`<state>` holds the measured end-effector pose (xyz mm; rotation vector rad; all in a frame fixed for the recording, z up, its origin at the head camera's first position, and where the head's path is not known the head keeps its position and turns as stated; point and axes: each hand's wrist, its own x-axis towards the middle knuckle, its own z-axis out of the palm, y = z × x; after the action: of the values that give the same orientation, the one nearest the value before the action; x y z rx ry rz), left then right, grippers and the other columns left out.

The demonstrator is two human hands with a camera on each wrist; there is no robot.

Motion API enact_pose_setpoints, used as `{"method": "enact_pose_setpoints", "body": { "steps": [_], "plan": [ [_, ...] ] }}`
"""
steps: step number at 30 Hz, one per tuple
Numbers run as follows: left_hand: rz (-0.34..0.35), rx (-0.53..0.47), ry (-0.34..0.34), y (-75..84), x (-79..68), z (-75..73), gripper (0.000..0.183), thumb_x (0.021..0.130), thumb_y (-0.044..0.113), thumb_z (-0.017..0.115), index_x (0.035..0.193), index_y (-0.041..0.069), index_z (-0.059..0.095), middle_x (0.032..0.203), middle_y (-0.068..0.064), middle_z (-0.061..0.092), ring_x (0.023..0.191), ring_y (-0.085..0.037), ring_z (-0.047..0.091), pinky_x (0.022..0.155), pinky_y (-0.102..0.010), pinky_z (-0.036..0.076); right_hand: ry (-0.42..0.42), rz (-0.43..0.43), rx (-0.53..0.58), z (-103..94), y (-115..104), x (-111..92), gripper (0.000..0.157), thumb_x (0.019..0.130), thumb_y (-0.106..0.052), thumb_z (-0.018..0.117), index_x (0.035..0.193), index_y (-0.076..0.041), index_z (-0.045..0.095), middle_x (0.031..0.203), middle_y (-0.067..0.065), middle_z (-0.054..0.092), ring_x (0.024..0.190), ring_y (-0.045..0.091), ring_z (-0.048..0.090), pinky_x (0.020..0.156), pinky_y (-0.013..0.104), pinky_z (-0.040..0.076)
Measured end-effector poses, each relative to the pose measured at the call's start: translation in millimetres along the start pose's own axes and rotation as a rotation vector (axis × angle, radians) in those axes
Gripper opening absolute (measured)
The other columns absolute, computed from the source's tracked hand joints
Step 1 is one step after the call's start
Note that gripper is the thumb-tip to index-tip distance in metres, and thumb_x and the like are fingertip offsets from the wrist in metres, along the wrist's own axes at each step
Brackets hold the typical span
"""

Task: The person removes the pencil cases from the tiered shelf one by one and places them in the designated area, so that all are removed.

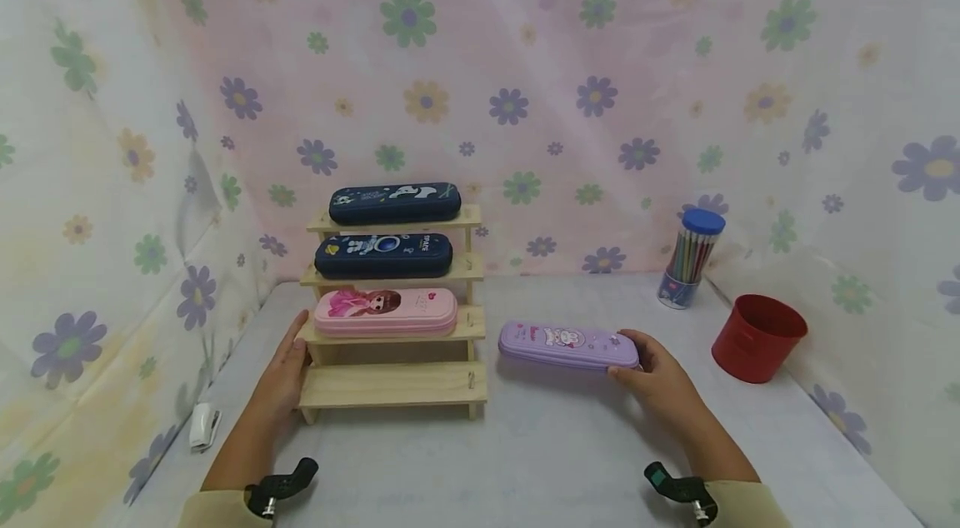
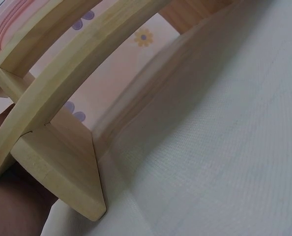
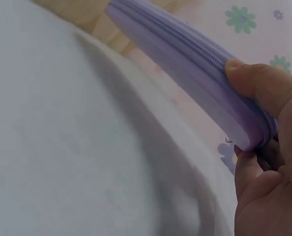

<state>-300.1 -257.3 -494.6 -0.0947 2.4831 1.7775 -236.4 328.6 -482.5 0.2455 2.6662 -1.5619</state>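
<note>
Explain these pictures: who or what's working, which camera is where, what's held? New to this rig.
No machine: a person works bare-handed, so each hand is a grip. The wide picture comes from a head-worn camera, the two close-ups from wrist cameras. The right grip holds a purple, oblong, zippered pencil case by one end. The left grip is at the left side of a pale wooden stepped rack. On its steps: a dark-blue case with white print, a dark-blue case marked SPACE and a pink oblong case. Also on the white-covered table: a white stapler-like object, a clear blue-lidded pencil tub and a round red container.
</note>
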Motion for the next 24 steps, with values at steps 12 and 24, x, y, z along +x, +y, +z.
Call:
{"method": "enact_pose_setpoints", "body": {
  "steps": [12,24],
  "plan": [
    [-0.005,-0.022,0.01,-0.1,-0.2,0.8,0.055,0.108,0.066,0.016,0.161,0.061,0.002,0.177,0.004,0.001,0.164,-0.031,-0.002,0.127,-0.066,0.004,-0.042,0.045,0.061,-11.0,9,42,0.1,0.09,-0.057,0.078,0.168,-0.026,0.024,0.175,0.005,0.021,0.161,0.037,0.019,0.124,0.063,0.026],
    [-0.008,-0.055,0.026,0.2,0.3,3.5,0.056,0.108,0.064,0.018,0.162,0.058,0.004,0.177,0.005,0.002,0.164,-0.029,-0.001,0.129,-0.063,0.007,-0.078,0.042,0.054,-12.2,3,71,0.099,0.089,-0.053,0.08,0.167,-0.023,0.027,0.176,0.009,0.018,0.161,0.038,0.018,0.126,0.063,0.022]
  ]
}}
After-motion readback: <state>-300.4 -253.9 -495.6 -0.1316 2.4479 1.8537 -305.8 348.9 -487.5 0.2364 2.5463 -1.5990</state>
